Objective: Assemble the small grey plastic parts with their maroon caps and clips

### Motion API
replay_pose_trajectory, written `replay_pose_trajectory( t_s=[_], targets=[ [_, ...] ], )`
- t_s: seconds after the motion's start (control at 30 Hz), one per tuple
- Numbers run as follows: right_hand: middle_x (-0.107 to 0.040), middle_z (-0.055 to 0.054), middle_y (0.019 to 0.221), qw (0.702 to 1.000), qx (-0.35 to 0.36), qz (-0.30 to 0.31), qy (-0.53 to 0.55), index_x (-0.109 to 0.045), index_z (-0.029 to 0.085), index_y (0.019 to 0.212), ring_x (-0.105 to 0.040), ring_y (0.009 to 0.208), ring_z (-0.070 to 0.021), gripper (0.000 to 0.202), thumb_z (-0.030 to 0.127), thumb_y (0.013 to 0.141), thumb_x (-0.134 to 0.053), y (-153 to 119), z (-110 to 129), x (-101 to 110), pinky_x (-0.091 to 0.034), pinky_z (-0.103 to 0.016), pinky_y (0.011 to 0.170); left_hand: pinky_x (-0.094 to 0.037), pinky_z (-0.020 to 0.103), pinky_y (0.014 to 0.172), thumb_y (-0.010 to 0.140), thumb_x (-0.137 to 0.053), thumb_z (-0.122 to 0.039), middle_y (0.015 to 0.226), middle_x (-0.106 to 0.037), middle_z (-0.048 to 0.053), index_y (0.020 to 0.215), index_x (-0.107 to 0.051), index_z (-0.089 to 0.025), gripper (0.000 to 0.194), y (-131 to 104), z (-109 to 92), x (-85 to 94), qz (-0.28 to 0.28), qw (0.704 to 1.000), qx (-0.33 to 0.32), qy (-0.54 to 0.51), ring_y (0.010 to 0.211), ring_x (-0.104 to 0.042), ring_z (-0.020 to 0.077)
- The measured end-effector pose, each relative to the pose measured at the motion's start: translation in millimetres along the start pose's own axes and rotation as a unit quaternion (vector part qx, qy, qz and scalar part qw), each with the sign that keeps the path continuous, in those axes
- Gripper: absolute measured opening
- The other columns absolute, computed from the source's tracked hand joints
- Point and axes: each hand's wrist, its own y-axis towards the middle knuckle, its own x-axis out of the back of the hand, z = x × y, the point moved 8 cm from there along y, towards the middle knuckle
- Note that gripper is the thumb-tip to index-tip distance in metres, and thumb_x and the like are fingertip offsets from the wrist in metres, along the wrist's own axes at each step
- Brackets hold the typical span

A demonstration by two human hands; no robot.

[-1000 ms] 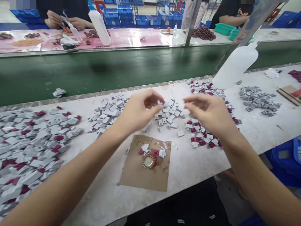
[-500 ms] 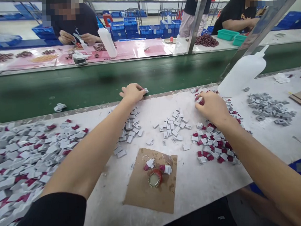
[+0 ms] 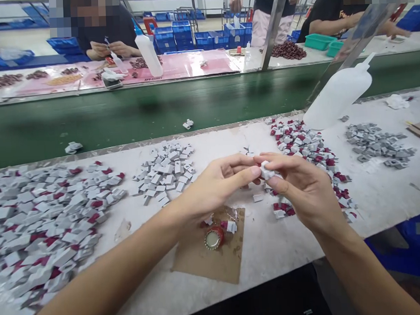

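Both hands have come together over the middle of the bench [image 3: 268, 247], the left hand [image 3: 216, 185] back from the far edge and the right hand [image 3: 305, 186] away from the right-hand mixed pile; a small cluster [image 3: 187, 124] now lies on the green surface [image 3: 126, 119] near where the left hand was. At far left spreads a broad heap [image 3: 57, 218] of pale grey and maroon pieces, then a grey pile [image 3: 165, 170]. Brown cardboard [image 3: 207, 263] lies partly beneath the left forearm and hand, with a round metal cap [image 3: 213, 238] on it. Next, the fingertips of both hands meet, each grip closed on one small whitish piece [image 3: 266, 170] held above the bench. Behind the right hand lies the mixed pile [image 3: 300, 138], then a tilted white bottle [image 3: 339, 98] and a darker grey pile [image 3: 378, 142].
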Motion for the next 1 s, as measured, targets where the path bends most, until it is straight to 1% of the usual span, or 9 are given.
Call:
replay_pose_trajectory(
  t_s=[0.13,0.3,0.47,0.6,0.7,0.77,0.83,0.9,1.0],
  targets=[
    [-0.080,-0.002,0.148,0.999,-0.031,-0.009,0.009,-0.088,0.038,0.112,-0.072,0.144,-0.0256,0.014,0.026,0.104,-0.084,-20.7,-2.4,-0.8,-0.065,-0.039,0.114,-0.062,0.033,0.081,0.095,-0.093,-0.037,0.103,-0.083,0.005,0.110,-0.080,-0.023,0.024,-18.1,12.4,3.2,-0.042,0.997,0.038,-0.044,0.093,-0.078,0.0206],
    [-0.086,0.000,0.098,0.988,-0.147,0.014,0.037,-0.086,0.035,0.115,-0.087,0.089,-0.0190,0.017,0.032,0.099,-0.092,-48.7,-19.9,-12.4,-0.073,-0.025,0.083,-0.061,0.036,0.082,0.094,-0.091,-0.029,0.106,-0.084,0.005,0.104,-0.082,-0.025,0.014,-44.2,9.5,6.7,-0.071,0.993,-0.006,0.097,0.091,-0.074,0.0216],
    [-0.087,-0.003,0.102,0.985,-0.165,0.034,0.037,-0.088,0.031,0.104,-0.087,0.093,-0.0209,0.011,0.032,0.095,-0.095,-58.1,-25.4,-24.0,-0.073,-0.025,0.085,-0.060,0.036,0.089,0.097,-0.088,-0.028,0.106,-0.084,0.003,0.101,-0.085,-0.026,0.006,-56.5,18.9,3.5,-0.050,0.989,0.017,0.137,0.098,-0.077,0.0231],
    [-0.083,-0.002,0.097,0.989,-0.142,0.029,-0.035,-0.087,0.032,0.104,-0.083,0.088,-0.0197,0.007,0.032,0.098,-0.091,-63.3,-26.3,-19.8,-0.070,-0.024,0.078,-0.061,0.037,0.088,0.098,-0.087,-0.035,0.111,-0.084,0.004,0.112,-0.084,-0.029,0.016,-60.6,21.8,11.6,-0.023,0.977,0.033,0.209,0.099,-0.076,0.0251],
    [-0.080,-0.004,0.096,0.985,-0.095,0.024,-0.144,-0.083,0.030,0.101,-0.078,0.085,-0.0226,0.002,0.029,0.102,-0.081,-74.6,-19.6,-11.8,-0.068,-0.030,0.072,-0.057,0.049,0.105,0.105,-0.076,-0.035,0.122,-0.081,0.007,0.119,-0.082,-0.029,0.017,-66.4,10.4,44.6,-0.110,0.915,-0.009,0.387,0.117,-0.071,0.0327],
    [-0.077,-0.005,0.095,0.972,-0.071,0.025,-0.223,-0.080,0.030,0.104,-0.074,0.079,-0.0237,0.005,0.027,0.103,-0.077,-86.9,-15.5,-8.4,-0.065,-0.034,0.068,-0.051,0.060,0.110,0.107,-0.069,-0.030,0.123,-0.077,0.012,0.122,-0.082,-0.027,0.020,-72.7,3.6,71.5,-0.199,0.827,-0.022,0.526,0.125,-0.063,0.0396],
    [-0.075,-0.004,0.096,0.958,-0.053,0.027,-0.282,-0.079,0.030,0.109,-0.071,0.072,-0.0224,0.009,0.025,0.104,-0.073,-99.8,-13.2,-7.0,-0.061,-0.035,0.064,-0.049,0.066,0.109,0.105,-0.066,-0.025,0.125,-0.072,0.017,0.126,-0.082,-0.025,0.026,-74.4,8.0,89.9,-0.224,0.752,-0.008,0.619,0.126,-0.057,0.0443],
    [-0.074,-0.004,0.098,0.948,-0.036,0.039,-0.313,-0.077,0.030,0.111,-0.071,0.069,-0.0206,0.012,0.022,0.105,-0.070,-110.3,-13.8,-8.9,-0.059,-0.034,0.061,-0.050,0.066,0.106,0.105,-0.065,-0.023,0.129,-0.069,0.018,0.127,-0.083,-0.024,0.029,-70.8,20.2,100.1,-0.199,0.727,0.008,0.657,0.125,-0.055,0.0454],
    [-0.075,-0.004,0.101,0.938,-0.024,0.059,-0.340,-0.073,0.029,0.111,-0.075,0.072,-0.0203,0.014,0.018,0.105,-0.068,-117.7,-19.3,-12.1,-0.061,-0.032,0.064,-0.050,0.065,0.106,0.106,-0.064,-0.023,0.131,-0.068,0.019,0.121,-0.084,-0.024,0.025,-64.7,29.5,104.7,-0.169,0.727,0.000,0.665,0.124,-0.054,0.0449]
  ],
)
